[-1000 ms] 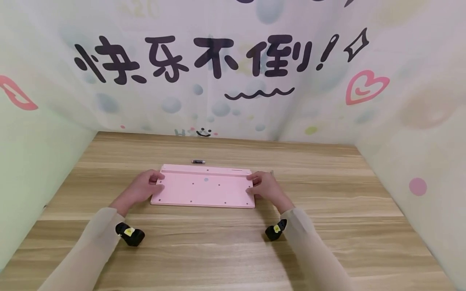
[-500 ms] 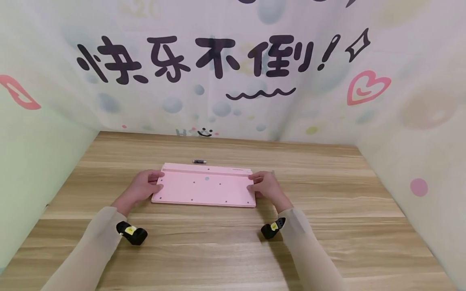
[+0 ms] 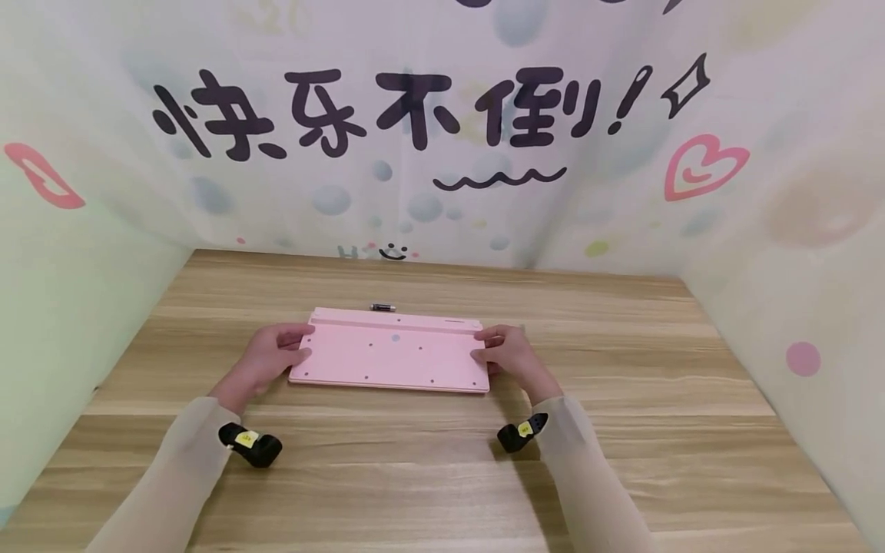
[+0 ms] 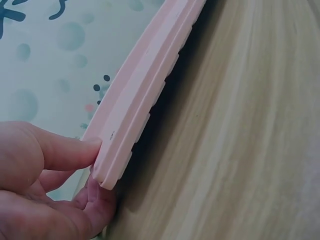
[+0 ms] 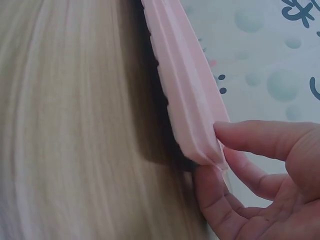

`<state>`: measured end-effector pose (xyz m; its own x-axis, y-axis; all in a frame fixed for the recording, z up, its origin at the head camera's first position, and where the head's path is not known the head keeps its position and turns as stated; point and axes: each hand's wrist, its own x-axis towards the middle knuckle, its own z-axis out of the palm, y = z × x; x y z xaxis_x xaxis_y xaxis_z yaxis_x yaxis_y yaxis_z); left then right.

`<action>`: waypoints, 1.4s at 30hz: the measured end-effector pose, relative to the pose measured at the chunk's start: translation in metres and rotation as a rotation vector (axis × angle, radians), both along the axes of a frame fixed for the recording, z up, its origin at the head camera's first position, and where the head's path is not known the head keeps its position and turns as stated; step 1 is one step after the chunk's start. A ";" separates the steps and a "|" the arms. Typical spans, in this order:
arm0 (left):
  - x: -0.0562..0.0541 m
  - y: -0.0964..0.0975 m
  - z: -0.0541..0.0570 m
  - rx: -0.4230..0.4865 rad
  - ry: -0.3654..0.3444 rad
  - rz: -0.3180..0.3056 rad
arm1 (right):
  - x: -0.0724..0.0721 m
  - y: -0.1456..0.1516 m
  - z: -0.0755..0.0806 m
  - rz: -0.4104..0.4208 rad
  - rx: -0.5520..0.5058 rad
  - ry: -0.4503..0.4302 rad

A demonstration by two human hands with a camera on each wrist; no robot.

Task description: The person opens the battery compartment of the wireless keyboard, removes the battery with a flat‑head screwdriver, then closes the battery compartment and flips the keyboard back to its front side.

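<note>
A pink keyboard (image 3: 390, 357) is held underside up, with small screws and a raised bar along its far edge. My left hand (image 3: 268, 353) grips its left end, and my right hand (image 3: 512, 356) grips the right end. In the left wrist view, the thumb lies on the keyboard's (image 4: 135, 95) underside with fingers curled beneath. The right wrist view shows the same pinch on the keyboard (image 5: 187, 95), its keycaps facing down over a shadow on the wood. A small dark battery (image 3: 382, 307) lies just behind the far edge.
The wooden table (image 3: 415, 476) reaches back to a printed cloth (image 3: 415, 207) with black lettering. Cloth walls also rise at left and right. Black wrist cameras (image 3: 254, 445) sit on both sleeves.
The keyboard and both hands stay nearly in place; the keyboard shifts very slightly away from me. The whole head view drifts a little to the right.
</note>
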<state>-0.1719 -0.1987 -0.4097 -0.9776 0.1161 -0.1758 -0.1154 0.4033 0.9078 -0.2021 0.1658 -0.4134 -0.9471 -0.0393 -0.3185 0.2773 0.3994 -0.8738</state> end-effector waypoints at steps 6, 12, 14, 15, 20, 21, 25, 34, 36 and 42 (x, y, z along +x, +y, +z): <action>0.001 0.001 -0.001 0.034 -0.015 -0.002 | 0.000 0.000 -0.001 -0.010 0.023 0.012; 0.002 0.001 0.002 0.110 -0.010 -0.032 | -0.002 0.003 0.001 0.012 0.077 0.030; 0.003 0.000 0.004 0.146 -0.009 -0.047 | -0.003 0.005 0.003 0.013 0.086 0.035; 0.004 0.000 0.005 0.168 -0.008 -0.056 | -0.004 0.006 0.005 0.016 0.090 0.039; 0.006 -0.005 0.012 0.274 -0.013 -0.111 | -0.005 0.010 0.012 0.040 0.093 0.065; 0.006 -0.007 0.013 0.294 -0.021 -0.126 | -0.006 0.011 0.014 0.048 0.089 0.067; 0.008 -0.012 0.022 0.338 -0.050 -0.190 | -0.007 0.013 0.019 0.058 0.070 0.063; 0.011 -0.010 0.046 0.395 -0.062 -0.287 | -0.011 0.013 0.025 0.068 0.054 0.052; 0.011 -0.009 0.051 0.405 -0.056 -0.294 | -0.012 0.013 0.026 0.069 0.052 0.050; 0.010 -0.008 0.061 0.411 -0.037 -0.283 | -0.013 0.012 0.029 0.064 0.032 0.051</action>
<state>-0.1619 -0.2064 -0.3487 -0.8917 0.4428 -0.0932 -0.0879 0.0327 0.9956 -0.2151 0.1780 -0.3847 -0.9580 -0.0914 -0.2717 0.2053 0.4429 -0.8727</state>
